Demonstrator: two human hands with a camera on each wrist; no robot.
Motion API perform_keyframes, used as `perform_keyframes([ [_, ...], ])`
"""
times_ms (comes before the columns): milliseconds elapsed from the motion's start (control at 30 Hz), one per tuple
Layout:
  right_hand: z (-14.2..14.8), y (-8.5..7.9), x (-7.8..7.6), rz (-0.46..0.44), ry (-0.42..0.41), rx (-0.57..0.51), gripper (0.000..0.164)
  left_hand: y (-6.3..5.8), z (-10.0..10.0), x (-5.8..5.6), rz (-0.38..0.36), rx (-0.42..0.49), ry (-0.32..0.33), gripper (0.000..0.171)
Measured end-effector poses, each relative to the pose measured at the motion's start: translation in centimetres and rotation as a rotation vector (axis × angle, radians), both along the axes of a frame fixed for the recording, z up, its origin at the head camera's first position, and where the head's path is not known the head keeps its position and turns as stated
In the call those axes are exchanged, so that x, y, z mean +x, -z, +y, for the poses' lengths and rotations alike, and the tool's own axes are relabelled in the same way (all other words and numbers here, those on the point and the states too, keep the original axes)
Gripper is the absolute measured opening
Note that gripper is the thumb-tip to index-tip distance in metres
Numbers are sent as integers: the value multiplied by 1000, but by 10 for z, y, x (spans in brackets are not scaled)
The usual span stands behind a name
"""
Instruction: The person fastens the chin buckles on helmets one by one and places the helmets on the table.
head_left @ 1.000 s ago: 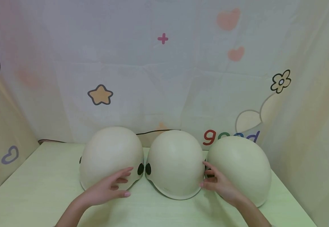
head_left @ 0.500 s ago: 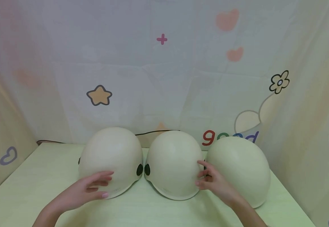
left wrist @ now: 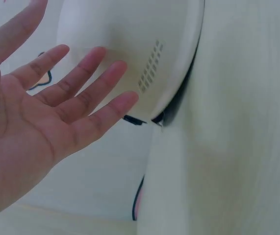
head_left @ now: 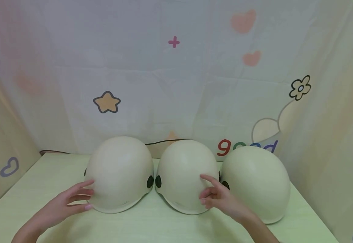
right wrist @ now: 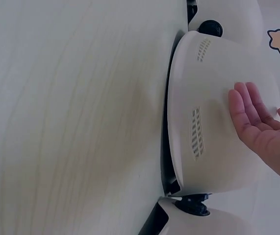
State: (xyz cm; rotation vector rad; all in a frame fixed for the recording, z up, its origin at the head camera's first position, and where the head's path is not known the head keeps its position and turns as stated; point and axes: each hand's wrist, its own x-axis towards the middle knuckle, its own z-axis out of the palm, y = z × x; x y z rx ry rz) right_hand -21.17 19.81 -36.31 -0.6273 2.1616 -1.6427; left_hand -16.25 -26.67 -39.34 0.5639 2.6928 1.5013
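Observation:
Three cream-white helmets stand in a row on the table: a left helmet (head_left: 120, 168), a middle helmet (head_left: 182, 165) and a right helmet (head_left: 258, 179). My left hand (head_left: 61, 205) is at the left helmet's lower left side, fingers extended and nothing in it. Its spread fingers (left wrist: 88, 90) overlap the shell near a patch of small vent slots in the left wrist view. Before the middle helmet's right half is my right hand (head_left: 223, 199), empty, the index finger stretched out and the others loosely bent. In the right wrist view, its fingertips (right wrist: 238, 100) overlap the vented shell.
The pale wood-grain table (head_left: 140, 226) extends in front of the helmets. A printed curtain (head_left: 152, 84) hangs behind and at both sides. Round black fittings (head_left: 150, 181) sit on the helmets' sides, where neighbouring shells come close together.
My left hand has moved left across the front of the left helmet to its outer side. The right hand has shifted left, over the middle helmet's front. The helmets have stayed in place.

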Motion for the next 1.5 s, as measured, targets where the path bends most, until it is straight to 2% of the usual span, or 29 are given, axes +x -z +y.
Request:
perform_keyframes([
  [133,-7,2,1,-1,-45,1,65,6,-7,1,-17,-33,-30,62],
  [300,-18,5,0,-2,-71,9,57,9,-12,0,-93,-21,-43,63],
  [567,-40,14,-1,14,-108,6,43,12,-15,0,-132,-13,-47,65],
  [900,-75,25,-4,-86,-138,-71,40,15,-16,-1,-162,4,-32,69],
  [1033,-87,31,-7,-118,-127,-85,39,15,-16,-2,-157,6,-36,71],
  [1333,-116,44,-11,-165,-32,-108,33,13,-13,1,-191,17,-52,71],
  [1500,-127,50,-12,-182,-19,-114,31,15,-13,-1,-175,19,-37,71],
])
